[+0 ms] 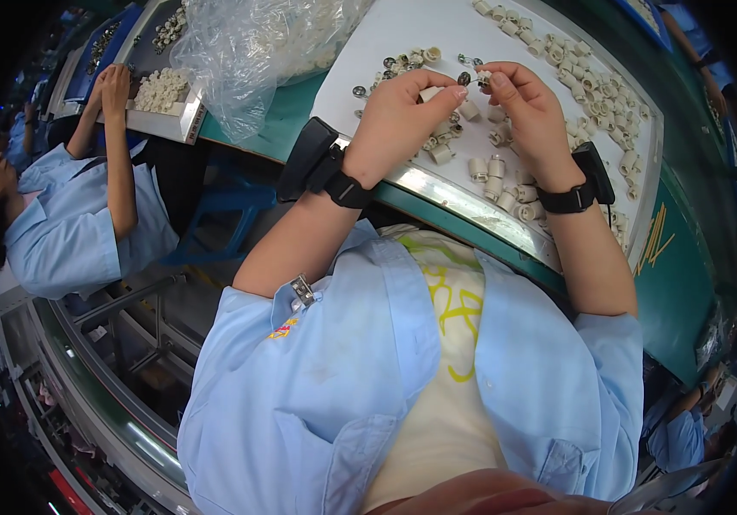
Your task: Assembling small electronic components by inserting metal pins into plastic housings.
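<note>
We have the tray (420, 27) on the desk (686, 279). Parts (598, 96) lie in the tray, a bag (252, 60) left of it.

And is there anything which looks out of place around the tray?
Perhaps the thin yellowish strips: they lie loose on the green tabletop, outside the tray that holds the white parts. I see no clear damage.

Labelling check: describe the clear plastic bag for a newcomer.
Find the white, metal-rimmed tray under the person's bare left hand. Left of it, on the green tabletop, lies the clear, crumpled plastic bag; see-through film sets it apart from the opaque tray.
</note>
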Demonstrator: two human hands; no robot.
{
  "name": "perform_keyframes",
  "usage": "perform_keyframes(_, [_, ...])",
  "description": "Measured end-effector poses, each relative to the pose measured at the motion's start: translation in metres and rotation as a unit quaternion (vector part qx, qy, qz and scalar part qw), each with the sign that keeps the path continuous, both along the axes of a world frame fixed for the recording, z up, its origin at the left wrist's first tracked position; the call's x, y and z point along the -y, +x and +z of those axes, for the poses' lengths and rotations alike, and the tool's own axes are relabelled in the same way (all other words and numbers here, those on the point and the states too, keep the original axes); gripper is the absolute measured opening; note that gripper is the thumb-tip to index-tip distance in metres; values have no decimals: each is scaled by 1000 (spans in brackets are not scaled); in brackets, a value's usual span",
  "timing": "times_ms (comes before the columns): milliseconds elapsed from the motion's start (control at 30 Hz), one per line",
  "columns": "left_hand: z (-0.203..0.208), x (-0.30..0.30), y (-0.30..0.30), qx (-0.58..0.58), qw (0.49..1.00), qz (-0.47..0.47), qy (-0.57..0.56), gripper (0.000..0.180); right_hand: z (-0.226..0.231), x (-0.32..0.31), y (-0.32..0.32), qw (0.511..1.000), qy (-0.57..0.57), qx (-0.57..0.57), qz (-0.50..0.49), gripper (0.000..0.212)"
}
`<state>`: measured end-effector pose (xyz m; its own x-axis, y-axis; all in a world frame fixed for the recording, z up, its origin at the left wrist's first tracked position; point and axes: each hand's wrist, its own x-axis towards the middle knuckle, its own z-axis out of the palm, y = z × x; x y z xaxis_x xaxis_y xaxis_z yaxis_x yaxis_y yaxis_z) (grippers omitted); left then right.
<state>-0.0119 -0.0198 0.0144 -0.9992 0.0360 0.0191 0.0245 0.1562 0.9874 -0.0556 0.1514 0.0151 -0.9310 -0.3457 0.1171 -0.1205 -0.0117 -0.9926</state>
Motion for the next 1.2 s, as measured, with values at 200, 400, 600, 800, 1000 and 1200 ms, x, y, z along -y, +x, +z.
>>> perform_keyframes(200, [-5, 1, 0, -9, 998, 20, 59, 27, 5, 1, 7, 994, 74, -12, 79, 24])
perform_keyframes(400, [-2, 0, 3, -25, 999, 0, -20, 27, 6, 3, 6, 999, -26, -19, 31, 22])
perform_keyframes(600, [-4, 1, 4, -87, 994, 21, -69, 27, 3, 2, 6, 996, 35, -1, 82, 22])
perform_keyframes(800, [0, -1, 5, -67, 993, 48, -82, 24, 3, 2, 2, 997, 61, 28, 48, 22])
perform_keyframes(1000, [-7, -1, 2, -129, 983, 69, -112, 20, 6, 10, 13, 995, 73, -25, 69, 20])
perform_keyframes(1200, [-3, -1, 4, -94, 987, 52, -117, 19, -1, 1, 5, 995, 37, 4, 89, 25])
